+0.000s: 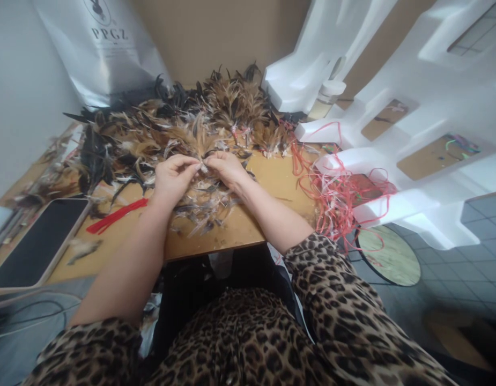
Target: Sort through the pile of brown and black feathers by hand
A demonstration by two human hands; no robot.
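My left hand (176, 174) and my right hand (227, 168) meet over the table, fingertips pinched close together. Between them they grip the quill ends of a small bunch of brown feathers (199, 138), whose tips point away from me. A large heap of loose brown and black feathers (139, 134) spreads behind and to the left of my hands. Under my wrists lie scattered pale feather scraps (203, 206). Bundled brown feathers (239, 104) stand at the back. A bundle of red strips (117, 216) rests beside my left forearm.
A smartphone (41, 241) lies at the left on the wooden table (272, 174). Tangled red and pink ties (336, 198) hang over white foam pieces (392, 209) on the right. Behind these stands a white-lidded jar (328, 96). A silvery bag (106, 53) leans at the back left.
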